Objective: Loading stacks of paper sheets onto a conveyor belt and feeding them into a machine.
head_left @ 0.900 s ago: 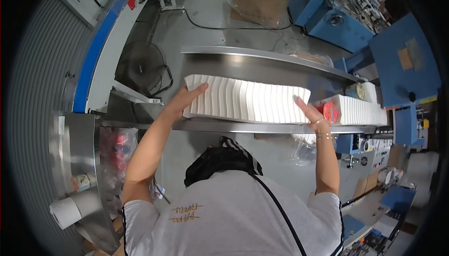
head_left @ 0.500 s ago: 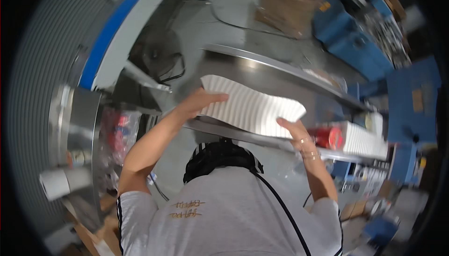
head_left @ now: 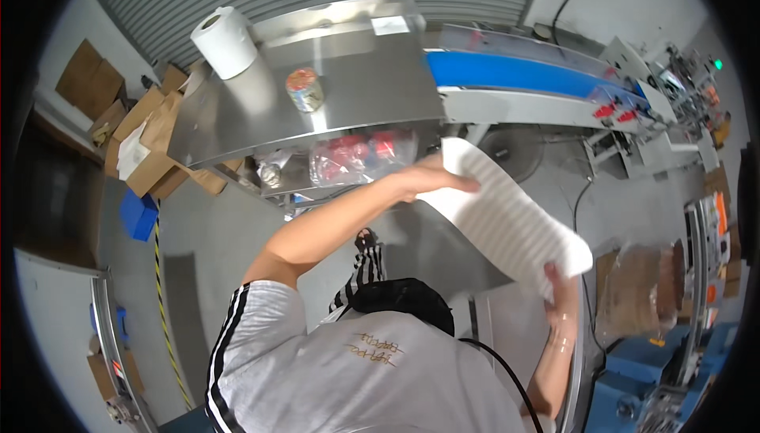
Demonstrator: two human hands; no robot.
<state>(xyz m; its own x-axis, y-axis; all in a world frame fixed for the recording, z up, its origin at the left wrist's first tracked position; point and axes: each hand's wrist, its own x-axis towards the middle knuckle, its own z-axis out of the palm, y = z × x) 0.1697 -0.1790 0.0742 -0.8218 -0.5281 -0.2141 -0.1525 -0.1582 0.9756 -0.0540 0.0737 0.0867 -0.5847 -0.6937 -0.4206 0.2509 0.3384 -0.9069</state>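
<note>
A long white ribbed piece [head_left: 507, 223], wavy along its edges, is held up in front of me between both hands. What it is made of I cannot make out. My left hand [head_left: 423, 181] grips its far left end, with the thumb lying over the top face. At the near right end, my right hand [head_left: 560, 292] is closed on the edge, its thumb on top and the other fingers largely hidden underneath. The piece slants from far left to near right, above the floor and a blurred grey metal surface.
Ahead stands a steel table [head_left: 364, 77] bearing a white paper roll [head_left: 226, 47] and a small patterned roll [head_left: 304, 91]. A clear bag of red things [head_left: 360, 157] lies beneath. The blue conveyor belt [head_left: 522, 73] adjoins its right. Cardboard boxes [head_left: 146, 144] stand left; a plastic-covered carton [head_left: 641, 290] stands right.
My view has swung left, bringing the steel table and conveyor in front of me. The white piece has come along in both hands, now slanting more steeply; the metal trough has mostly left view.
</note>
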